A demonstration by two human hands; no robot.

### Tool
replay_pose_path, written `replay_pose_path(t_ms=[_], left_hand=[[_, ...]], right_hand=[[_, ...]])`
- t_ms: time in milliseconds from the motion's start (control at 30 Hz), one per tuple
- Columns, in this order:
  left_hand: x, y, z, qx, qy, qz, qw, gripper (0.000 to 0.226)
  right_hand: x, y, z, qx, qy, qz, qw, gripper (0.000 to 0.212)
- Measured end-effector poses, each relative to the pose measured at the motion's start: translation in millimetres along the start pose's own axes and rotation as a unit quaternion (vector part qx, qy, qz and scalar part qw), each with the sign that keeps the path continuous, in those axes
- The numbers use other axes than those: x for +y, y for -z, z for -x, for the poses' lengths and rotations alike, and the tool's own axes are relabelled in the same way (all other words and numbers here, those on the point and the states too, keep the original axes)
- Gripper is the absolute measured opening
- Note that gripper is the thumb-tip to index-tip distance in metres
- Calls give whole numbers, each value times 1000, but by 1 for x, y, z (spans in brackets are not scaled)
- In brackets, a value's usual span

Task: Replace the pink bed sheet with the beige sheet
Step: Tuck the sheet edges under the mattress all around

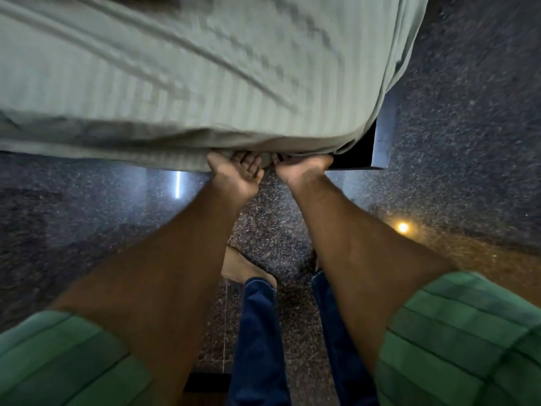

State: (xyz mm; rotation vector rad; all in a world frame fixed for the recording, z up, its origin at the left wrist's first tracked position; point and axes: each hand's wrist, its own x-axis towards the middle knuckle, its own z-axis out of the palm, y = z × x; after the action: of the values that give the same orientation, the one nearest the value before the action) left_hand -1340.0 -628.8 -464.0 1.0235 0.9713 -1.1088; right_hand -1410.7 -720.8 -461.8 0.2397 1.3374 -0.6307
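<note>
While both hands, the left hand and the right hand, grip the hem of the beige sheet at the bed's near edge beside the corner, the sheet already covers the mattress. Tucking looks like the step: pull the hem taut, then push it deep under the mattress. No pink sheet is in view.

Dark speckled polished stone floor under and around the bed, with a white strip of reflected light and a round yellow glare spot. Dark bed frame corner at the right. Blue trouser legs, a bare foot, short green ribbed sleeves at both lower corners.
</note>
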Motion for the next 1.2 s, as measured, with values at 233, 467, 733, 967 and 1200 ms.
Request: replay_pose_path(t_ms=[233,467,733,967,1200], left_hand=[[-17,10,26,60,-11,-23,998,68],[-26,29,8,61,-7,48,997,69],[-12,20,8,41,-22,61,997,72],[5,48,11,30,-21,110,993,64],[86,84,26,53,-93,70,992,47]], right_hand=[[30,63,32,82,-1,103,991,50],[25,39,10,20,-3,17,1000,79],[18,11,7,-1,-3,-15,1000,64],[65,46,27,-5,-44,102,994,74],[136,7,42,-18,-49,199,979,32]])
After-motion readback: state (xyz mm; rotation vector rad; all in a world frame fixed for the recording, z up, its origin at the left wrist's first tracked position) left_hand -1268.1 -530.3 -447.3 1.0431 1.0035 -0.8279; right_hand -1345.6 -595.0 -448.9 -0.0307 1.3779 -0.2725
